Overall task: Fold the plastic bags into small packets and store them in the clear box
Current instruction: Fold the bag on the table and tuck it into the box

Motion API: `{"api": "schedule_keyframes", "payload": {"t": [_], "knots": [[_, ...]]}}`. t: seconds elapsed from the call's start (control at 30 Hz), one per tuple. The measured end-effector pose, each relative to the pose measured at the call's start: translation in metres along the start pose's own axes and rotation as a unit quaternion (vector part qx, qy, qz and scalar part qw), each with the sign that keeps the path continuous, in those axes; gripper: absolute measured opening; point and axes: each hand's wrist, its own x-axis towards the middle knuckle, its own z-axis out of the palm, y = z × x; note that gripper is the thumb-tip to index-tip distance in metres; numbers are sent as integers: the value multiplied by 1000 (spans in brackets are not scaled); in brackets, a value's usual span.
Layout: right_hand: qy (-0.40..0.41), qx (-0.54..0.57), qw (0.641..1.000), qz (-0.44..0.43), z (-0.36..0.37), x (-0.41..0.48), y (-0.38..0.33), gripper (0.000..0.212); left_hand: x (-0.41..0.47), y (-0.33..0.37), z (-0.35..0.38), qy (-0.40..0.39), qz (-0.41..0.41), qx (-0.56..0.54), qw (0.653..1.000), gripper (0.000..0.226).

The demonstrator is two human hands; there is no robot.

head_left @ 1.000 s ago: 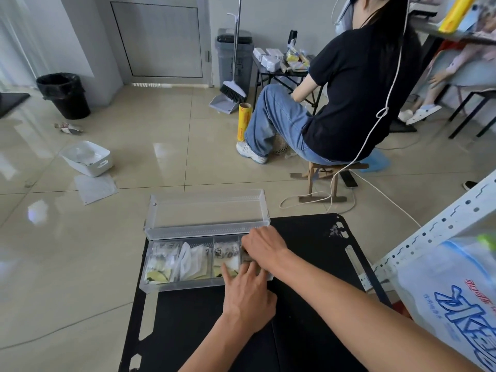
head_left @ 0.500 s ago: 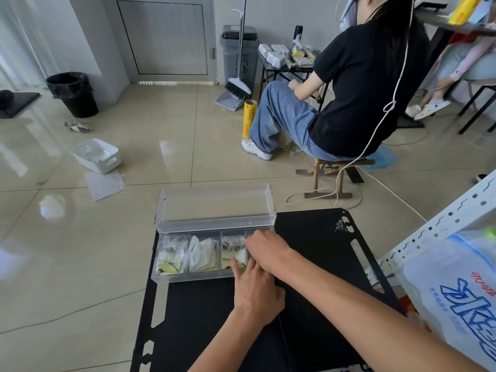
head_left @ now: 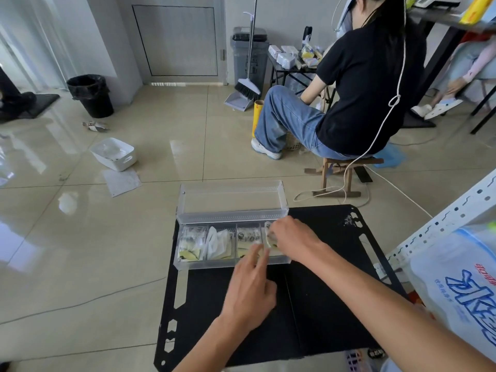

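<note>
A clear box with its lid tipped open behind it stands at the far edge of a black table. Dividers split it into several compartments, each holding folded plastic bag packets. My right hand sits over the rightmost compartment, fingers curled on a folded packet that stands in it. My left hand lies just in front of the box, its blurred fingertips reaching over the front wall by that same packet, fingers apart.
A person sits on a wooden stool beyond the table, with a white cable trailing across the floor. A white basket and a paper sheet lie to the left. A large printed bag and a metal rack crowd the right.
My left hand has drawn back from the box toward me and spread its fingers. My right hand stays on the packet in the rightmost compartment. The view shifted slightly.
</note>
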Motion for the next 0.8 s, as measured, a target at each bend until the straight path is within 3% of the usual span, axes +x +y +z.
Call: {"api": "schedule_keyframes", "payload": {"t": [0.1,0.17,0.27,0.4,0.5,0.63,0.8], "knots": [[51,50,997,42,-10,-13,11,22,-14,-32,-26,130,-95,-17,987,70],[88,64,992,67,-13,-22,17,24,-11,-52,-43,144,-165,-7,976,70],[115,87,986,79,-4,-28,14,26,-4,-67,-52,69,-200,15,977,69],[76,95,992,37,29,-16,12,24,0,-52,-52,-10,-164,37,986,59],[50,81,995,2,44,1,14,35,7,-47,-47,-42,-137,71,987,63],[6,-4,1000,-19,43,20,4,17,29,-59,-35,-102,-159,103,977,43],[-39,-18,999,-20,34,29,-9,26,41,-67,-22,-135,-155,151,967,61]]}}
